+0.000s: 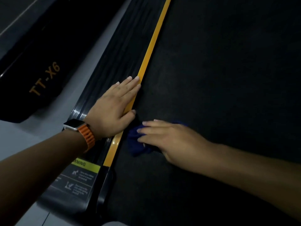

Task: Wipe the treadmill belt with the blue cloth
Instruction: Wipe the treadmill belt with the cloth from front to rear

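The black treadmill belt (219,70) fills the right and centre of the head view. A crumpled blue cloth (136,146) lies on the belt close to its left edge. My right hand (169,137) presses flat on the cloth with straight fingers, covering much of it. My left hand (114,105), with an orange-strapped watch on the wrist, rests flat on the ribbed black side rail (117,51), its fingers lying across the yellow strip (153,41) that borders the belt.
A warning sticker (78,178) sits on the near end of the side rail. Left of the treadmill lies pale floor (21,136) and a black part marked TT-X6 (44,79).
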`<action>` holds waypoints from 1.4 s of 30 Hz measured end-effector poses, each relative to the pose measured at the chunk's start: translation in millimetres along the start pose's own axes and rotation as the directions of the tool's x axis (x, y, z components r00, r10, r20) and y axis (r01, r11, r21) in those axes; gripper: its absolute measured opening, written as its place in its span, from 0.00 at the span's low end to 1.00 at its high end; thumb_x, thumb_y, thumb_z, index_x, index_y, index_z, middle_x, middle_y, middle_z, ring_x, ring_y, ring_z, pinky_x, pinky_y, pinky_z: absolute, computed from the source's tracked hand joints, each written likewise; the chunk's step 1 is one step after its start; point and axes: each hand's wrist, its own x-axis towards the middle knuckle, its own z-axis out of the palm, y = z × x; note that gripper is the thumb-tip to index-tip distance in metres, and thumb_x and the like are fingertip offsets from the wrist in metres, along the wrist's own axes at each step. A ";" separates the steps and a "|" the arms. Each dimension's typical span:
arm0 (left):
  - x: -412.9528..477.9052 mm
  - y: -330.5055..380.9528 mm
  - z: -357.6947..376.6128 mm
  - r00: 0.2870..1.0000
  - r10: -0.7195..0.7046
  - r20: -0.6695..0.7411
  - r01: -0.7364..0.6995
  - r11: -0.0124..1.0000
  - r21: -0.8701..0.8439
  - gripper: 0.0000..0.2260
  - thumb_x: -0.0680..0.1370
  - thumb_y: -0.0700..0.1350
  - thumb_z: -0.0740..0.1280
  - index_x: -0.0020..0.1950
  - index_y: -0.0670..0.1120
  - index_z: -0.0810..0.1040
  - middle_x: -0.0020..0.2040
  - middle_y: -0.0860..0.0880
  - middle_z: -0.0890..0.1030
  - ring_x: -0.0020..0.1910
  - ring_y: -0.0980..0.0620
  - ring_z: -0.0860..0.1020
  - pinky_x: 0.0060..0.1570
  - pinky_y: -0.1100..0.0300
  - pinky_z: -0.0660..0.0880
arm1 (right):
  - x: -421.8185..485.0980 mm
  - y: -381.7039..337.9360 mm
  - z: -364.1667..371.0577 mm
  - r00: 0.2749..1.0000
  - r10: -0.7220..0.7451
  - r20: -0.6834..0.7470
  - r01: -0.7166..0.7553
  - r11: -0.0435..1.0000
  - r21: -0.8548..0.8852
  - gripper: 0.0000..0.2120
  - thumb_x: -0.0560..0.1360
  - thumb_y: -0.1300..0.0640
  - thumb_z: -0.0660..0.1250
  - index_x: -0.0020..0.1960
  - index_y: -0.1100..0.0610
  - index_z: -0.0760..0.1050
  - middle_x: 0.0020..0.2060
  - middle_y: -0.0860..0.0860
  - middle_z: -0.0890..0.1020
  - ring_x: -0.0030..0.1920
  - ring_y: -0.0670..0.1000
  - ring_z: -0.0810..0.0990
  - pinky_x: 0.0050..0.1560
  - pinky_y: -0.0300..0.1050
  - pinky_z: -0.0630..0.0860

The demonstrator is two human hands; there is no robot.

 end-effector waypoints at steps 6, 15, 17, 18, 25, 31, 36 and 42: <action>-0.6 0.2 -1.1 1.000 0.003 0.005 -0.003 1.000 -0.010 0.37 0.77 0.58 0.55 0.84 0.45 0.56 0.84 0.50 0.52 0.83 0.54 0.48 0.82 0.50 0.46 | 46.7 106.7 -50.7 0.915 0.295 -0.275 -0.355 0.912 -0.207 0.17 0.74 0.66 0.64 0.60 0.54 0.80 0.55 0.53 0.82 0.56 0.60 0.80 0.54 0.57 0.79; -2.7 0.8 0.5 1.000 0.007 -0.017 -0.007 1.000 -0.004 0.35 0.78 0.57 0.53 0.84 0.45 0.56 0.84 0.49 0.53 0.83 0.54 0.49 0.82 0.50 0.47 | -27.7 -57.3 11.3 0.996 0.074 0.044 -0.076 0.997 0.026 0.28 0.72 0.56 0.47 0.64 0.55 0.77 0.66 0.53 0.77 0.69 0.54 0.71 0.73 0.49 0.64; -2.1 2.2 -0.2 1.000 0.007 -0.014 -0.007 1.000 -0.003 0.36 0.78 0.58 0.53 0.84 0.45 0.56 0.84 0.49 0.53 0.83 0.54 0.49 0.82 0.52 0.46 | -28.3 -48.7 0.8 0.994 0.032 0.101 -0.031 0.999 -0.007 0.27 0.73 0.56 0.48 0.66 0.57 0.76 0.67 0.55 0.76 0.71 0.56 0.69 0.74 0.49 0.61; -1.6 2.7 -0.5 1.000 0.006 -0.016 -0.006 1.000 -0.006 0.36 0.78 0.58 0.53 0.84 0.45 0.56 0.84 0.49 0.53 0.83 0.54 0.49 0.81 0.53 0.45 | -17.5 -32.8 -6.4 0.995 0.069 0.075 -0.063 0.994 -0.089 0.25 0.73 0.59 0.52 0.65 0.58 0.77 0.66 0.57 0.77 0.69 0.59 0.72 0.71 0.52 0.66; -1.0 6.7 -2.7 1.000 -0.009 -0.002 0.009 1.000 -0.004 0.37 0.76 0.57 0.52 0.84 0.45 0.57 0.84 0.49 0.54 0.83 0.53 0.50 0.80 0.55 0.45 | 32.8 10.6 -15.5 0.881 0.412 -0.233 -0.456 0.871 -0.182 0.15 0.75 0.63 0.64 0.59 0.56 0.79 0.57 0.54 0.80 0.60 0.57 0.77 0.56 0.51 0.76; -7.4 12.8 -5.2 0.999 -0.038 0.023 0.037 0.999 0.011 0.36 0.77 0.59 0.51 0.83 0.44 0.56 0.84 0.47 0.53 0.83 0.53 0.48 0.81 0.51 0.46 | -26.4 -87.0 14.7 0.992 0.031 0.126 -0.034 0.999 0.026 0.28 0.73 0.57 0.46 0.66 0.56 0.76 0.68 0.54 0.75 0.71 0.55 0.69 0.73 0.43 0.56; -50.1 32.5 9.8 1.000 -0.003 0.024 0.002 0.998 0.058 0.32 0.81 0.56 0.51 0.82 0.43 0.61 0.84 0.47 0.56 0.84 0.49 0.49 0.82 0.45 0.49 | -1.9 32.1 -30.7 0.919 0.334 -0.209 -0.374 0.907 -0.192 0.19 0.75 0.61 0.55 0.59 0.54 0.79 0.58 0.55 0.80 0.61 0.59 0.77 0.59 0.58 0.76; -56.9 39.9 17.5 0.999 -0.029 0.034 0.021 0.978 0.205 0.32 0.81 0.59 0.51 0.83 0.45 0.61 0.84 0.49 0.56 0.84 0.48 0.46 0.81 0.46 0.47 | -25.7 -12.7 4.3 0.908 0.292 -0.301 -0.336 0.936 -0.105 0.19 0.70 0.68 0.69 0.59 0.58 0.80 0.59 0.57 0.81 0.62 0.59 0.78 0.62 0.56 0.76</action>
